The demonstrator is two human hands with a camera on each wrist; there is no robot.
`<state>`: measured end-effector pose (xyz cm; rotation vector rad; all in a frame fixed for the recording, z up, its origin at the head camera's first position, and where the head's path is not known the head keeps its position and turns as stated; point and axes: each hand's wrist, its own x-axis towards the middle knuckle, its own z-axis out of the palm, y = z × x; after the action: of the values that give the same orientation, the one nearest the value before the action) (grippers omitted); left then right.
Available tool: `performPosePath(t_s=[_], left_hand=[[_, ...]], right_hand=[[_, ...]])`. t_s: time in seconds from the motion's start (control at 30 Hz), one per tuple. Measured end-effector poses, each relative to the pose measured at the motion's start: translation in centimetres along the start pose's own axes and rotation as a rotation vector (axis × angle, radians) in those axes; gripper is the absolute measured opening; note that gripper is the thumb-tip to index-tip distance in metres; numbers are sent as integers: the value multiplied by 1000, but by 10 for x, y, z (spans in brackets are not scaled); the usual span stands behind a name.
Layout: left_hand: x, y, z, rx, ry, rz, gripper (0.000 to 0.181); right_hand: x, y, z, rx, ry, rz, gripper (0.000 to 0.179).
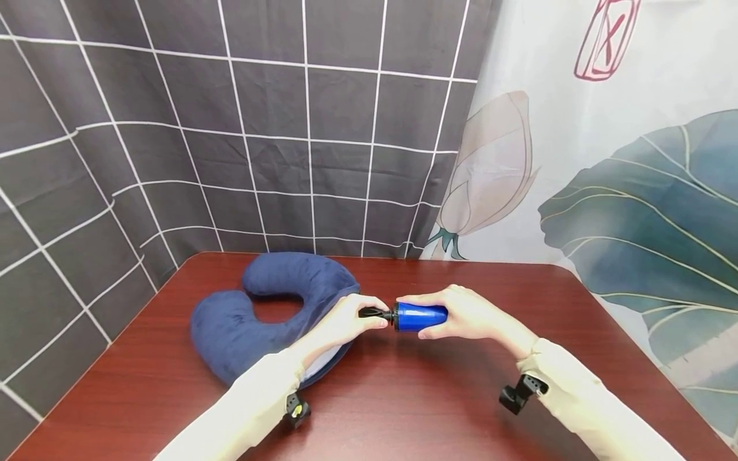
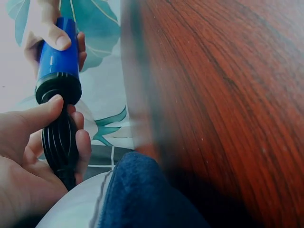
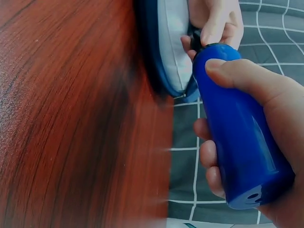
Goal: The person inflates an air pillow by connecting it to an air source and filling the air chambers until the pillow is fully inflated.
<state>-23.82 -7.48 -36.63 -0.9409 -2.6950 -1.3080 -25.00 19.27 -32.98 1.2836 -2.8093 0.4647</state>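
Observation:
Between both hands, above the table, is a hand pump [image 1: 421, 317] with a glossy blue barrel, a black collar and a slotted black handle [image 2: 60, 140]. My left hand [image 1: 347, 319] holds the black handle between thumb and fingers. Wrapped around the blue barrel [image 3: 237, 118] is my right hand [image 1: 464, 312], its thumb lying along the side in the right wrist view. Behind my left forearm lies a navy U-shaped neck pillow [image 1: 230, 326], its white underside [image 3: 175, 45] edged by a zip in the wrist views.
The dark red wooden table [image 1: 415, 397] spreads under everything. A grey curtain with white grid lines [image 1: 340, 109] hangs behind it and on the left. To the right hangs a white cloth [image 1: 553, 57] printed with lotus leaves and a bud. Both wrists wear small black camera mounts [image 1: 521, 392].

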Motion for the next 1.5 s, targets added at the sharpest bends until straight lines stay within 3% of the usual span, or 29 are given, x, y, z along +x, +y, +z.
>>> performPosePath(t_s=[0.37,0.57,0.77,0.93,1.17,1.33,1.5], left_hand=[[-3,-1,2,32,36,21,19],[-4,-1,1,34,65,50,16],[-4,-2,0,65,76,49,17],[-3,-2,-1,62,59,67,18],[-7,-5,-4,57,60,62,22],[-6,-3,-2,29,63,49,23],[-5,-3,0,13,68,44,22]], right_hand=[[-11,4,-5,-61,2,3,65],[-37,22,-24,9,-12,-9,63],[-69,42,-41,52,-10,46,62],[-78,46,-45,61,-9,62,62],[-64,40,-42,64,-7,25,63],[-38,29,-32,121,-42,-8,63],[-6,12,-16,111,-65,-21,63]])
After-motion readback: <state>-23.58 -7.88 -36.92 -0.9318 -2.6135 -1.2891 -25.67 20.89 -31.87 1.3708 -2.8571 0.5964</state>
